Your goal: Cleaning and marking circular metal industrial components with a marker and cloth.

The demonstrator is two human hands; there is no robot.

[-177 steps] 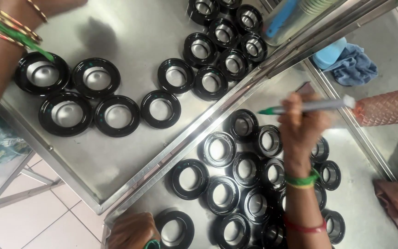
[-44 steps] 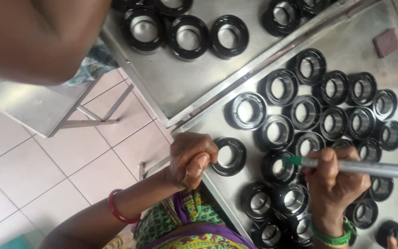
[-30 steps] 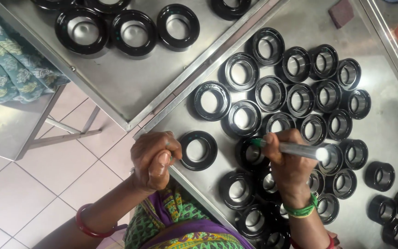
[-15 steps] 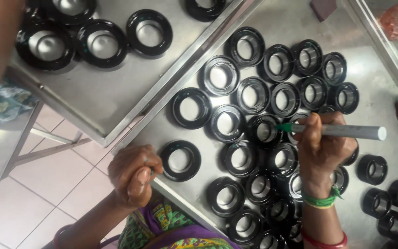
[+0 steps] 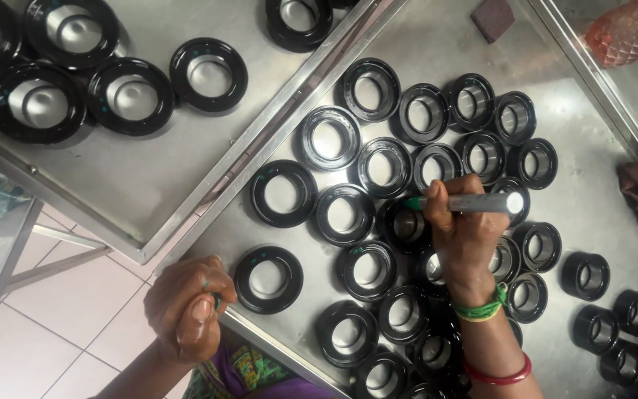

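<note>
Right hand (image 5: 463,236) is closing around the green-tipped marker (image 5: 467,202), which I'm holding lying level with its tip pointing left onto a black ring (image 5: 405,224) on the steel bench (image 5: 599,185), while my fisted left hand (image 5: 186,307) is resting nearer the front ring (image 5: 268,279).

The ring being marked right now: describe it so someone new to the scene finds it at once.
Start at the right steel tray, crowded with black rings. Find the right hand holding a grey marker. Its green tip touches one black ring, the only one under the pen.
</note>
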